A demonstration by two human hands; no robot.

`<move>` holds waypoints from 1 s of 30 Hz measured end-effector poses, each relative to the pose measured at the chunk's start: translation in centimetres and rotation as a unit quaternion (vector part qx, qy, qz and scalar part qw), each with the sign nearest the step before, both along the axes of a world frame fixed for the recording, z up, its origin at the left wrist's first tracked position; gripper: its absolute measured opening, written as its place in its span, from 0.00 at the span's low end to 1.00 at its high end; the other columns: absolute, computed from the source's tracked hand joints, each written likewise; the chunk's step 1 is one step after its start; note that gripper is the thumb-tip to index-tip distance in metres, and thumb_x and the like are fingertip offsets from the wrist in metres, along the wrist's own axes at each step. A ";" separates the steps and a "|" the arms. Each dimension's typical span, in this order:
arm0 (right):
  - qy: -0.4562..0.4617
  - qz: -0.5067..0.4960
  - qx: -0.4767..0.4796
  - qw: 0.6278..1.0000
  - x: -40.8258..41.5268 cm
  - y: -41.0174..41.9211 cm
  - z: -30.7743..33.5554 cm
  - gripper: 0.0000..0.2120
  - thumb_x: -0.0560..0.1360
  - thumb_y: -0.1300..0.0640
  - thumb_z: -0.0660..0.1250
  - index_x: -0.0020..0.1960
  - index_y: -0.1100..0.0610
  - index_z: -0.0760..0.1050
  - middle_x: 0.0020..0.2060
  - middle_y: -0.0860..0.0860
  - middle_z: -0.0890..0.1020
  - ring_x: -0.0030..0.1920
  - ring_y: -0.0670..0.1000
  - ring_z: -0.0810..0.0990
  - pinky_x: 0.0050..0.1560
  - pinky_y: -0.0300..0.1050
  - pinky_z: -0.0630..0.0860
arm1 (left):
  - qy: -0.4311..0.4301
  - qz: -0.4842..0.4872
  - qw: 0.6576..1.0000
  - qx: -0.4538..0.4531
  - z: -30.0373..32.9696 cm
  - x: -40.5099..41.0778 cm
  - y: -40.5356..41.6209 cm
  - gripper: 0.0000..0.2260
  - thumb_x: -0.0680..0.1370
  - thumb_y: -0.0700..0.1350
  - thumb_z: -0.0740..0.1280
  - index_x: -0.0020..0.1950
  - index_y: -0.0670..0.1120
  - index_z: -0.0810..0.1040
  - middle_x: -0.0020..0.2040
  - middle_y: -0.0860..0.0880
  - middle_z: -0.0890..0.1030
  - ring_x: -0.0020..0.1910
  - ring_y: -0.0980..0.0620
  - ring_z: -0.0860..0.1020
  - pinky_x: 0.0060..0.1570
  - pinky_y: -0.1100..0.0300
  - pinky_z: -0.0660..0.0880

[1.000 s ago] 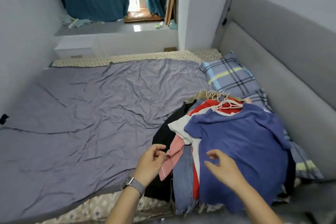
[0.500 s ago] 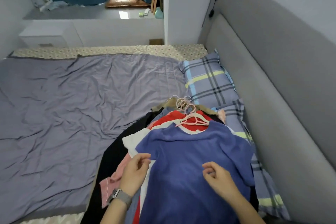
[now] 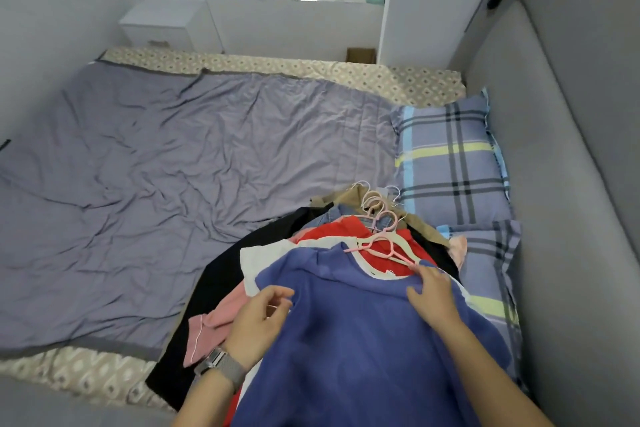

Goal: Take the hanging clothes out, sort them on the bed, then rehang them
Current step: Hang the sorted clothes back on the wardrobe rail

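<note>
The right hand [image 3: 433, 295] is lying on the collar edge of the blue knitted top [image 3: 363, 350], fingers loosely bent and fingertips reaching the lower arm of the pink plastic hanger [image 3: 384, 248] poking out of the neckline; whether it is actually pinching the hanger or the fabric cannot be told from this angle. The left hand [image 3: 258, 326], wearing a grey mesh-strap wristwatch [image 3: 220, 366], is hovering at the left shoulder of the same top, fingers curled inward with the thumb near the forefinger, and nothing can be seen held between them.

Beneath both hands the blue top is sitting on the heap of clothes, all of it lying on the bed. Just left of the left hand a pink garment [image 3: 211, 322] is sticking out, with a white garment [image 3: 263, 258] above it and a black garment [image 3: 211, 288] spreading further left. Ahead of the right hand a red top [image 3: 332, 230] is showing, and beyond that a cluster of pale hanger hooks [image 3: 375, 201] is resting against tan fabric [image 3: 346, 198].

To the right of the right hand two plaid pillows [image 3: 450, 156] are lying against the grey padded headboard [image 3: 561, 184]. Away to the left of the left hand the wrinkled lavender sheet [image 3: 156, 166] is stretching across the patterned mattress [image 3: 277, 66]. Far ahead a white nightstand [image 3: 162, 22] is standing by the wall.
</note>
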State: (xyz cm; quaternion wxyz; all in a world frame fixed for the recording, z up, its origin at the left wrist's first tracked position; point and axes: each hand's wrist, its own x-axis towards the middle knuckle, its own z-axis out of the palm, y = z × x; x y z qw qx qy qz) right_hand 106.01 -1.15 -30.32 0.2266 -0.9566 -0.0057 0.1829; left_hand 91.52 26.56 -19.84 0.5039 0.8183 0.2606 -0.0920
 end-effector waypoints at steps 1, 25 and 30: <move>-0.005 -0.006 -0.044 0.999 1.3 -0.3 -0.3 0.24 0.72 0.59 0.65 0.68 0.54 0.70 0.65 0.54 0.74 0.64 0.57 0.71 0.63 0.50 0.71 | 0.004 0.008 1.000 -0.005 -0.1 0.1 0.0 0.07 0.78 0.38 0.63 0.50 0.48 0.78 0.44 0.55 0.80 0.41 0.58 0.78 0.43 0.68 0.73; 0.032 0.092 0.064 0.993 -1.2 -0.6 -1.0 0.05 0.79 0.50 0.61 0.50 0.50 0.72 0.44 0.45 0.81 0.46 0.49 0.79 0.46 0.45 0.77 | -0.022 -0.009 0.993 0.119 0.0 2.6 -2.6 0.11 0.78 0.39 0.62 0.51 0.55 0.74 0.50 0.59 0.76 0.47 0.59 0.77 0.45 0.77 0.68; 0.104 0.135 0.257 0.951 -2.9 -2.2 5.1 0.12 0.78 0.53 0.64 0.36 0.46 0.68 0.29 0.44 0.72 0.31 0.42 0.69 0.36 0.37 0.67 | -0.074 -0.073 0.977 0.187 -0.6 2.4 -2.3 0.20 0.76 0.59 0.53 0.67 0.59 0.68 0.69 0.60 0.63 0.68 0.62 0.63 0.65 0.66 0.58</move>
